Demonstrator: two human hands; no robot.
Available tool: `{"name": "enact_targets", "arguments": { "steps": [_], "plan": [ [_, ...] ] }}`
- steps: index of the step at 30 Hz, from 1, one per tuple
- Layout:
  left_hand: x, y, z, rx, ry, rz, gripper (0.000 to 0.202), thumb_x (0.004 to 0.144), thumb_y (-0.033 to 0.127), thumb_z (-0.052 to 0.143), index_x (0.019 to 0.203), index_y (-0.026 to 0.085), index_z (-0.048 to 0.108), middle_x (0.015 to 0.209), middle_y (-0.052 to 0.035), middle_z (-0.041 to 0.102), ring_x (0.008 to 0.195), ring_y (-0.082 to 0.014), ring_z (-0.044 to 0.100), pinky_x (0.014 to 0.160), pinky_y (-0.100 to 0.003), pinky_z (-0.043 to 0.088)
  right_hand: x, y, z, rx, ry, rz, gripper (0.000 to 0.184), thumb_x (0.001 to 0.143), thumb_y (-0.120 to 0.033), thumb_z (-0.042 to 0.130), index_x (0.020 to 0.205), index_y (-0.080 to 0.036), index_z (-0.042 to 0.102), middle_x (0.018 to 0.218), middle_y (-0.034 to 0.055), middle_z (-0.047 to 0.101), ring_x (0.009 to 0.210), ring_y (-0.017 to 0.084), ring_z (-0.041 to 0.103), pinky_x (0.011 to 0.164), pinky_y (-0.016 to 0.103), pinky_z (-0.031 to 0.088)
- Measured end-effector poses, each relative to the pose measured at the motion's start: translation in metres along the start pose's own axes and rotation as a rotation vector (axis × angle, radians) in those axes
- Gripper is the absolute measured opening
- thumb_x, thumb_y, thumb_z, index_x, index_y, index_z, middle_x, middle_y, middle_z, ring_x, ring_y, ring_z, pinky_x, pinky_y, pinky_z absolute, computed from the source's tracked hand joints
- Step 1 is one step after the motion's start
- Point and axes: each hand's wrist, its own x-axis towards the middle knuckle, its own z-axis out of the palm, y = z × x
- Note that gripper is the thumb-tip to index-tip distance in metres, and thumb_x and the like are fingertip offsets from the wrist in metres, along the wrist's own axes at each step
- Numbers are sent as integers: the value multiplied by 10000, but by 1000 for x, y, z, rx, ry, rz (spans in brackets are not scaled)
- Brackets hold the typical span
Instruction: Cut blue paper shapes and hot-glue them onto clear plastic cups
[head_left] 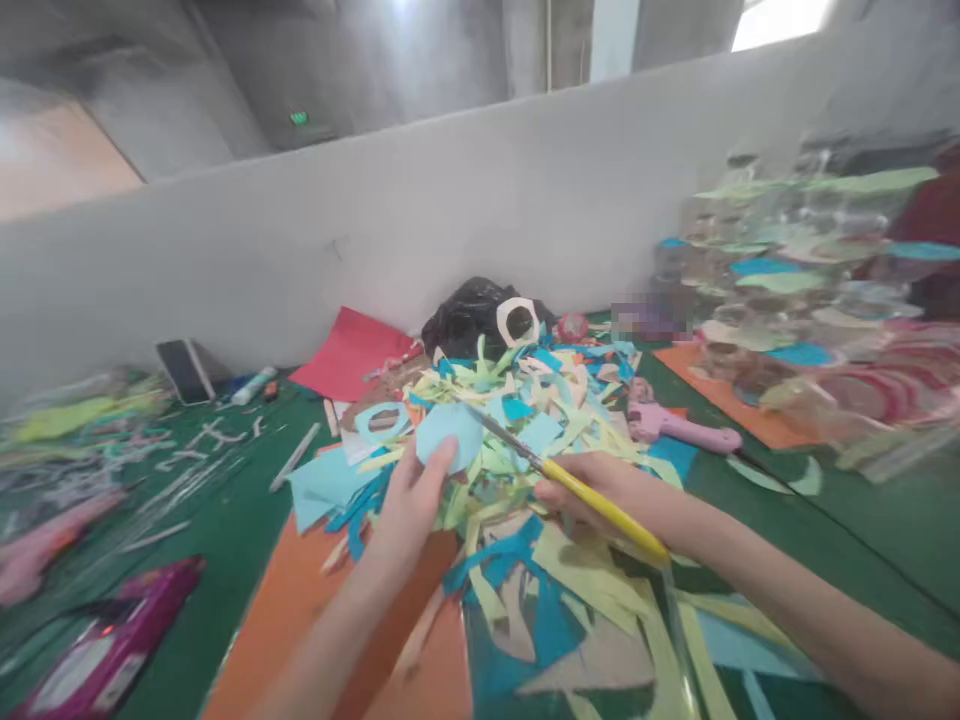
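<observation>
My left hand (pixel 420 480) is closed on a rounded piece of light blue paper (pixel 454 432), thumb on top. My right hand (pixel 577 485) grips a pair of scissors (pixel 585 490) with long yellow handles. Their metal blades point up and left, and the tip lies at the right edge of the blue paper. I cannot tell whether the blades touch it. Beneath both hands spreads a heap of paper scraps (pixel 525 600) in yellow-green, blue and cream. Orange sheets (pixel 262 620) lie under my left forearm.
A pink glue gun (pixel 682 430) with a cord rests to the right. Blurred stacks of clear jars and coloured paper discs (pixel 795 270) stand beyond it. At the left are a phone (pixel 185 372) and a magenta device (pixel 112 640). A black plastic bag (pixel 472 315) and red paper (pixel 352 355) sit behind.
</observation>
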Motion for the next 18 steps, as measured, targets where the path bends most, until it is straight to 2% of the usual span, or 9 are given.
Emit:
{"name": "enact_targets", "arguments": {
  "steps": [3, 6, 8, 11, 13, 15, 18],
  "plan": [
    [3, -12, -4, -58, 38, -1, 305, 741, 485, 642, 846, 199, 624, 1104, -85, 719, 1072, -259, 644, 901, -334, 525, -3, 0, 3, -20, 71, 53, 579, 862, -746, 424, 619, -219, 425, 462, -52, 421, 440, 105, 408, 458, 238, 310],
    [7, -22, -7, -95, 51, 36, 416, 805, 522, 606, 1066, 199, 643, 1147, -95, 706, 1039, -257, 655, 875, -359, 535, -3, -4, 3, -166, 202, 113, 592, 873, -745, 383, 588, -225, 401, 474, -19, 480, 460, 137, 468, 480, 261, 314],
    [8, -24, -7, -83, 44, 64, 490, 834, 527, 595, 1204, 206, 608, 1167, -97, 693, 1028, -250, 659, 894, -378, 534, -1, -6, 1, -322, 322, 162, 549, 868, -726, 418, 650, -226, 476, 591, 22, 597, 560, 188, 558, 512, 277, 321],
    [7, -20, -7, 45, 41, 101, 541, 863, 505, 589, 1324, 230, 528, 1241, -99, 656, 1043, -247, 661, 904, -405, 541, 2, -4, 0, -488, 430, 219, 430, 899, -622, 460, 890, -215, 601, 824, 85, 718, 741, 272, 657, 555, 298, 341],
    [6, -19, -7, 198, 64, 191, 525, 874, 473, 594, 1336, 238, 509, 1317, -106, 618, 1118, -261, 639, 926, -418, 535, 3, 1, 1, -558, 440, 224, 360, 925, -519, 468, 1021, -206, 616, 863, 99, 735, 772, 294, 686, 552, 302, 341],
    [4, -20, -9, 363, 50, 340, 475, 895, 427, 591, 1326, 241, 513, 1327, -102, 616, 1163, -260, 621, 949, -418, 526, 5, 7, 4, -603, 446, 171, 314, 933, -438, 481, 1081, -197, 620, 885, 101, 744, 799, 295, 705, 561, 304, 364],
    [1, -25, -13, 613, -65, 638, 430, 936, 300, 559, 1358, 259, 490, 1265, -78, 657, 1120, -225, 639, 932, -379, 534, 8, 18, 11, -623, 469, 14, 308, 925, -360, 533, 1159, -178, 616, 1043, 118, 743, 935, 285, 706, 676, 320, 462]
  ]
}}
